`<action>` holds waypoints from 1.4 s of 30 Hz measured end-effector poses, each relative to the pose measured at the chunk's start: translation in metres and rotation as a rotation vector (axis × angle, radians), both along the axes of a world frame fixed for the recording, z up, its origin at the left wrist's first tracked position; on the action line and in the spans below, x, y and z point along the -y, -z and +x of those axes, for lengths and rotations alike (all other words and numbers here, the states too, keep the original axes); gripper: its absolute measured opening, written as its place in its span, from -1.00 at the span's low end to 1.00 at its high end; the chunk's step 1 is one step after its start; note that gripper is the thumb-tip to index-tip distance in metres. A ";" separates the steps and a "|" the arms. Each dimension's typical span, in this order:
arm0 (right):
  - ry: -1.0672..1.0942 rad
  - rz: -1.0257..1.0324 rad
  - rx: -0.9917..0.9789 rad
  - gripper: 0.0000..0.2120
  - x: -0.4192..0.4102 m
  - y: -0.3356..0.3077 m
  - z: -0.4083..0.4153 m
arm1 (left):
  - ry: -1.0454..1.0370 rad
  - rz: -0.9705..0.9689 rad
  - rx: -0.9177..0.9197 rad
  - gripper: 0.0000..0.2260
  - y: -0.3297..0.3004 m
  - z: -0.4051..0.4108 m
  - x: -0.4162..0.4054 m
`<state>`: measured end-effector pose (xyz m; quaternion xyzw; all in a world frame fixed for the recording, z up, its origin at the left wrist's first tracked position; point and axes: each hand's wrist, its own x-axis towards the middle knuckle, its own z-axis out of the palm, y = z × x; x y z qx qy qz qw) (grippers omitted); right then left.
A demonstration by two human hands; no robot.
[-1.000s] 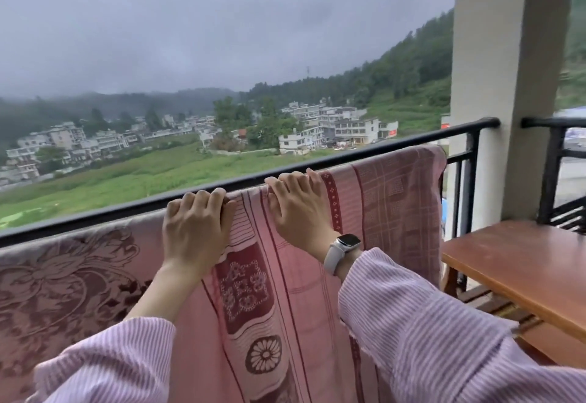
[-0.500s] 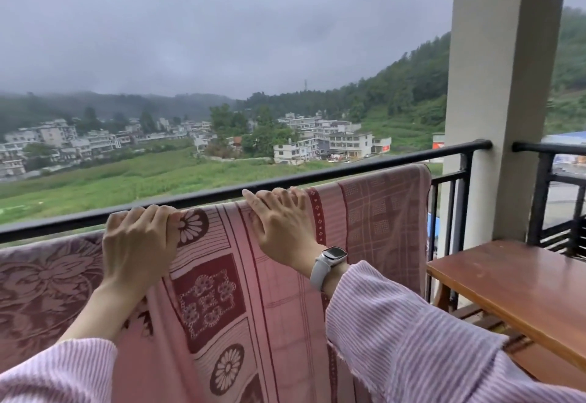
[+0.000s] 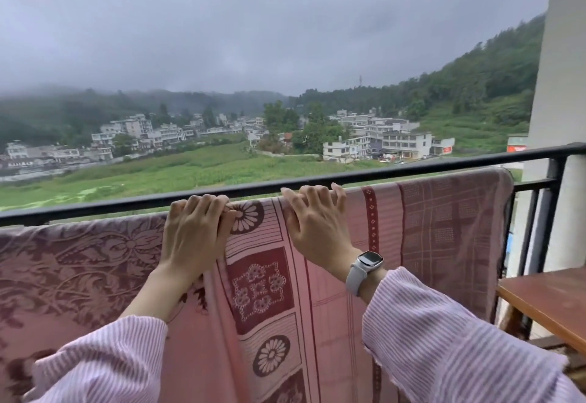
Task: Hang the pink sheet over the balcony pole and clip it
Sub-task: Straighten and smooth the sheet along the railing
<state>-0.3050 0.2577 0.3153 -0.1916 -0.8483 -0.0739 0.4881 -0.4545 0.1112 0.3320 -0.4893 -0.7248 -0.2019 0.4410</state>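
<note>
A pink sheet (image 3: 342, 279) with dark red flower and square patterns hangs over a pole just below the black balcony rail (image 3: 396, 171). The pole itself is hidden under the cloth. My left hand (image 3: 193, 234) grips the sheet's top fold, fingers curled over it. My right hand (image 3: 317, 225), with a white watch on the wrist, lies on the top fold a little to the right, fingers hooked over the edge. I see no clip.
A patterned mauve cloth (image 3: 79, 269) hangs on the same line at the left. A brown wooden table (image 3: 551, 304) stands at the lower right. A white pillar (image 3: 558, 149) rises at the right behind the rail.
My left hand has slid left along the top fold, so the hands are further apart and a flower pattern shows between them. The camera has tilted up and turned slightly left.
</note>
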 end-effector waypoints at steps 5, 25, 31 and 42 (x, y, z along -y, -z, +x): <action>-0.004 0.007 0.002 -0.58 -0.002 -0.002 0.000 | -0.034 0.059 0.041 -0.64 0.000 -0.008 0.005; -0.111 0.101 0.114 -0.54 0.164 -0.008 -0.154 | -0.173 -0.079 0.098 -0.55 0.002 -0.146 0.167; 0.013 0.037 0.122 -0.57 0.192 -0.003 -0.185 | -0.038 -0.005 0.091 -0.56 0.002 -0.190 0.208; -0.179 -0.068 -0.033 -0.77 0.240 -0.016 -0.234 | 0.197 0.228 0.298 -0.81 -0.004 -0.231 0.244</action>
